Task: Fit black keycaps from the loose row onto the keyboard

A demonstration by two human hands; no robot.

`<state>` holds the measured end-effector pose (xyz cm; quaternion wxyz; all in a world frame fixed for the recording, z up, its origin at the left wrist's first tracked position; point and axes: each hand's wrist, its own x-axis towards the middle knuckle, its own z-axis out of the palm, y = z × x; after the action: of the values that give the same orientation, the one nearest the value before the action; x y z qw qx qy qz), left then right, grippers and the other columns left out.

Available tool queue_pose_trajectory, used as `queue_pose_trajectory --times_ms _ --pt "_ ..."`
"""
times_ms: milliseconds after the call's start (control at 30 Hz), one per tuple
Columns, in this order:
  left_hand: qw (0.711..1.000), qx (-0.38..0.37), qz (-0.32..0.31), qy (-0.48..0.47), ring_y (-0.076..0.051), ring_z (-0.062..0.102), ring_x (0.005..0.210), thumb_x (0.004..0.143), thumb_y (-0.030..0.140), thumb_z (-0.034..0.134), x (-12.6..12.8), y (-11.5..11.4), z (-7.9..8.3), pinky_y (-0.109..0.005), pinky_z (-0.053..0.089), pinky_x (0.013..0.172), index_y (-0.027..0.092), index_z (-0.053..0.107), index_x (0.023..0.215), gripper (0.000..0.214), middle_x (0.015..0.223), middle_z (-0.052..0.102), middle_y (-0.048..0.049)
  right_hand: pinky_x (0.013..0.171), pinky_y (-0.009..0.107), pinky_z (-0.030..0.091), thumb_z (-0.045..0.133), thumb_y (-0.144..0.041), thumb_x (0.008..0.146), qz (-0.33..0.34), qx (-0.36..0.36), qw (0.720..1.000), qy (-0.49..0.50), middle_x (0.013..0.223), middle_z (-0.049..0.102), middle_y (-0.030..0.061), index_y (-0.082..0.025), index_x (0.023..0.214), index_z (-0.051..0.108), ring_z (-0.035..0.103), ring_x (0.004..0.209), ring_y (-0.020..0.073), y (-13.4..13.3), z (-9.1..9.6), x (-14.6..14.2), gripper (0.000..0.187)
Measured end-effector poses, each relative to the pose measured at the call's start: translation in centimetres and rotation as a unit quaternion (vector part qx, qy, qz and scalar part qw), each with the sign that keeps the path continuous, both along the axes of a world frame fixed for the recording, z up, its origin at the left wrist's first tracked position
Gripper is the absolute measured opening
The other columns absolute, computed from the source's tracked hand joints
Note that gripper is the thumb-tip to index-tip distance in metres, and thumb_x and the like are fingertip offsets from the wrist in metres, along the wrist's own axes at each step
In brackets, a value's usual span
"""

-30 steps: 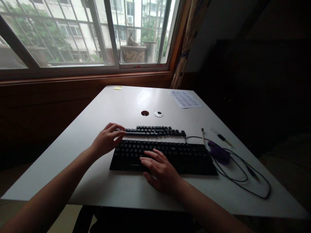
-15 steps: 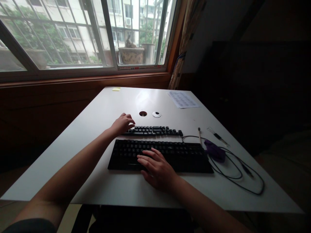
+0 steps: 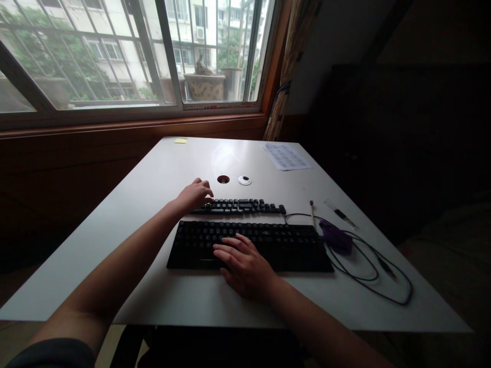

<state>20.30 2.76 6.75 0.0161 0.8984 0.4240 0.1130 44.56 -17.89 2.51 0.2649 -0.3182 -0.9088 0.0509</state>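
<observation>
A black keyboard (image 3: 291,258) lies flat on the white table, key rows visible toward its far side; its near part is too dark to make out. Behind it, loose black keycaps (image 3: 247,206) stand in close rows. At their left end is my left hand (image 3: 195,195), its thumb and forefinger bent together in a pinch at a keycap (image 3: 208,205), mostly hidden by the fingers. My right hand (image 3: 245,266) rests over the middle of the keyboard, palm down, fingers stretched out and apart.
To the right lie a purple cloth (image 3: 336,237), a black cable (image 3: 408,291) in loops, a small brush (image 3: 312,212) and a wire keycap puller (image 3: 340,214). Printed sheets (image 3: 287,156), a yellow note (image 3: 180,140), a round hole (image 3: 223,179) and its white cover (image 3: 244,181) are farther back.
My left forefinger has bent down a little closer to the thumb at the keycaps. The right hand stays on the keyboard. The whole view has shifted slightly.
</observation>
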Motion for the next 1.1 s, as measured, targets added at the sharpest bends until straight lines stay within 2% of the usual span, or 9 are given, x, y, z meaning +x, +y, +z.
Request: queue_pose_trajectory --times_ms 133,233,367,567,667,833,867,1000,1100 --pt "1.0 -0.007 -0.003 0.003 -0.029 0.053 0.104 0.088 0.031 0.074 0.0 0.2 0.0 -0.034 0.047 0.078 0.026 0.083 0.095 0.013 0.108 0.07 -0.0104 0.127 0.052 0.027 0.059 -0.028 0.097 -0.003 0.0 1.0 -0.003 0.155 0.056 0.0057 -0.026 0.142 0.052 0.047 0.145 0.0249 0.0 -0.1 -0.1 0.045" --pt "1.0 -0.012 -0.004 -0.003 -0.029 0.054 0.104 0.088 0.029 0.072 0.0 0.2 -0.1 -0.034 0.048 0.079 0.026 0.083 0.091 0.012 0.107 0.07 -0.0102 0.128 0.052 0.025 0.06 -0.027 0.096 -0.005 -0.003 1.0 -0.002 0.151 0.06 0.0052 -0.026 0.142 0.051 0.047 0.145 0.0244 -0.1 0.0 -0.1 0.047" --pt "1.0 -0.018 -0.001 -0.024 -0.03 0.055 0.103 0.089 0.03 0.071 -0.2 0.2 -0.5 -0.036 0.049 0.081 0.025 0.083 0.091 0.013 0.106 0.07 -0.0114 0.129 0.054 0.022 0.061 -0.027 0.096 -0.003 -0.003 1.0 -0.01 0.154 0.057 0.0063 -0.026 0.143 0.05 0.044 0.147 0.0248 -0.2 0.1 0.0 0.048" --pt "0.994 -0.027 -0.004 -0.103 -0.029 0.058 0.101 0.088 0.033 0.072 -0.8 0.9 -0.9 -0.039 0.05 0.086 0.023 0.081 0.086 0.014 0.102 0.069 -0.0116 0.129 0.055 0.022 0.061 -0.027 0.095 -0.004 -0.005 1.0 -0.022 0.154 0.057 0.0073 -0.026 0.143 0.05 0.044 0.148 0.025 -0.1 0.0 -0.1 0.05" --pt "0.985 -0.039 -0.016 -0.167 -0.024 0.064 0.094 0.092 0.042 0.071 -1.0 0.5 -0.6 -0.038 0.054 0.086 0.021 0.079 0.091 0.023 0.099 0.07 -0.0104 0.129 0.055 0.022 0.062 -0.027 0.095 -0.006 -0.002 1.0 -0.022 0.155 0.056 0.0078 -0.026 0.143 0.05 0.045 0.147 0.0249 -0.1 0.1 -0.1 0.05" --pt "0.962 -0.093 -0.051 -0.252 -0.019 0.072 0.082 0.098 0.053 0.061 -1.8 -3.2 0.6 -0.031 0.06 0.075 0.018 0.074 0.105 0.038 0.099 0.076 -0.0088 0.129 0.056 0.02 0.06 -0.027 0.096 -0.003 -0.011 1.0 -0.027 0.154 0.056 0.0073 -0.026 0.143 0.051 0.044 0.148 0.0254 -0.2 0.2 -0.1 0.047" --pt "0.955 -0.106 -0.056 -0.27 -0.019 0.073 0.083 0.098 0.052 0.062 -2.0 -4.2 0.8 -0.031 0.061 0.076 0.018 0.073 0.108 0.038 0.101 0.076 -0.0089 0.13 0.056 0.02 0.06 -0.027 0.096 -0.002 -0.012 1.0 -0.027 0.154 0.056 0.0073 -0.025 0.142 0.051 0.044 0.148 0.0254 -0.2 0.2 -0.1 0.047" --pt "0.892 -0.174 -0.058 -0.413 -0.022 0.075 0.092 0.092 0.043 0.075 -2.9 -8.0 1.1 -0.036 0.062 0.085 0.017 0.073 0.108 0.03 0.103 0.077 -0.0097 0.13 0.056 0.018 0.06 -0.025 0.095 0.0 -0.008 1.0 -0.024 0.154 0.057 0.0078 -0.026 0.143 0.051 0.044 0.149 0.0248 -0.2 0.1 -0.2 0.048" --pt "0.881 -0.175 -0.079 -0.433 -0.024 0.074 0.101 0.094 0.037 0.073 -3.4 -9.6 0.9 -0.036 0.061 0.088 0.02 0.074 0.115 0.027 0.111 0.075 -0.0108 0.13 0.057 0.019 0.061 -0.025 0.095 -0.001 -0.005 1.0 -0.023 0.154 0.057 0.009 -0.025 0.143 0.051 0.043 0.15 0.0249 -0.2 0.1 -0.2 0.049"
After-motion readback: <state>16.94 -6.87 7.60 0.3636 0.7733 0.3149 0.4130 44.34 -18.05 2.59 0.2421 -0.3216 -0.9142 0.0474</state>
